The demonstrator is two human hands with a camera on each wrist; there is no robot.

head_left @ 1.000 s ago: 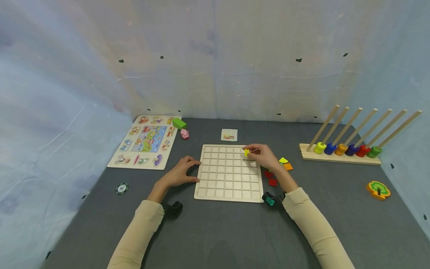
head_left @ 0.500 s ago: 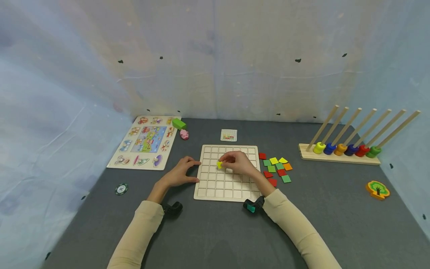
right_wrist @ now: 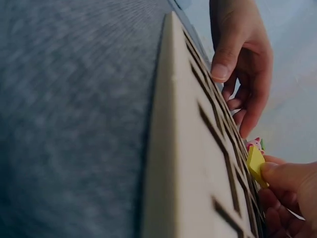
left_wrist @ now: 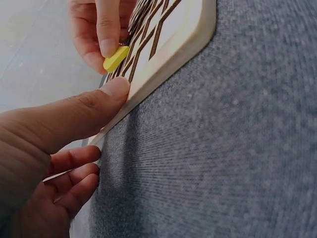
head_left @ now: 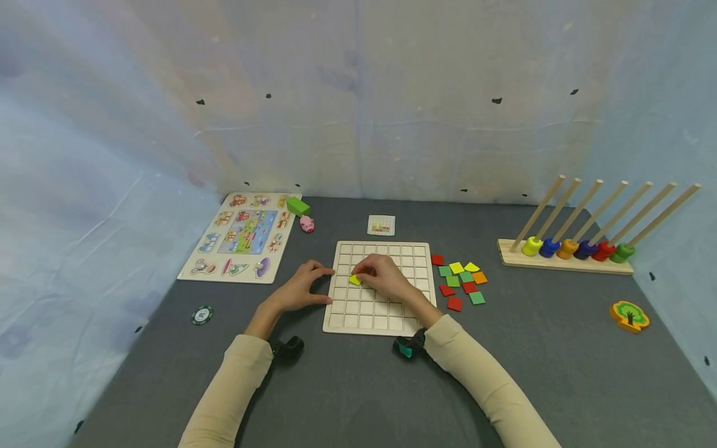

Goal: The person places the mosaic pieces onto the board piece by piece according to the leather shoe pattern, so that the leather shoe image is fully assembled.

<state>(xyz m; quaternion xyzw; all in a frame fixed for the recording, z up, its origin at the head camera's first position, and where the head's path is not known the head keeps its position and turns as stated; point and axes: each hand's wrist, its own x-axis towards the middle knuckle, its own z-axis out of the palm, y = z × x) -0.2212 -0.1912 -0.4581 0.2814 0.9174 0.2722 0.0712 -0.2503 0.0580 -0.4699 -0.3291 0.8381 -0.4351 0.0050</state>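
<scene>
Two hands work at the wooden grid board [head_left: 381,286] lying mid-tabletop. We see the right hand [head_left: 383,278] pinching a small yellow square tile [head_left: 355,280] between thumb and fingertips, tilted over a cell near the board's left edge, apparently so it can drop into that recess. The left hand [head_left: 299,289] lies relaxed, its thumb pressed against the board's left edge, seemingly bracing it. The tile looks flat, thin and bright yellow.
</scene>
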